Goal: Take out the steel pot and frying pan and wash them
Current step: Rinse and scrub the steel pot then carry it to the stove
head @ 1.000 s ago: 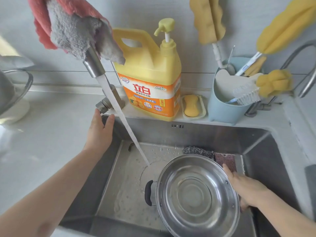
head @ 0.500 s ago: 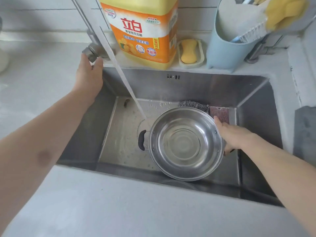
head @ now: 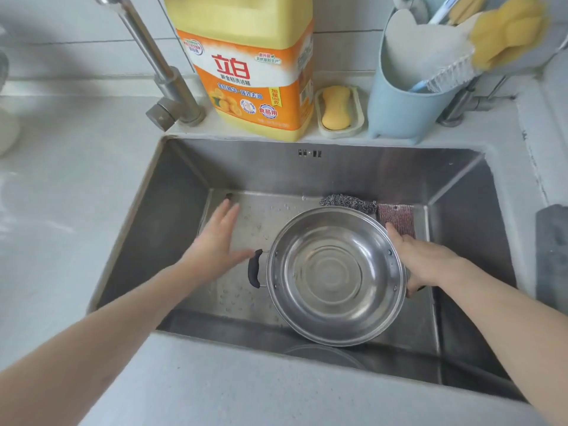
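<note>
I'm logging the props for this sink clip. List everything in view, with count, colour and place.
steel pot: one, silver with black handles, in the sink, right of centre
sink: one, steel, set in the counter
faucet: one, silver, back left of the sink; no water visible
detergent jug: one, yellow and orange, on the back ledge
soap: one, yellow, in a pale dish beside the jug
blue holder: one, back right, with brushes and yellow sponges
steel wool: one, grey, behind the pot
scouring pad: one, dark red, right of the steel wool
counter: pale grey, around the sink
left hand: open, next to the pot's left handle
right hand: grips the pot's right side
</note>
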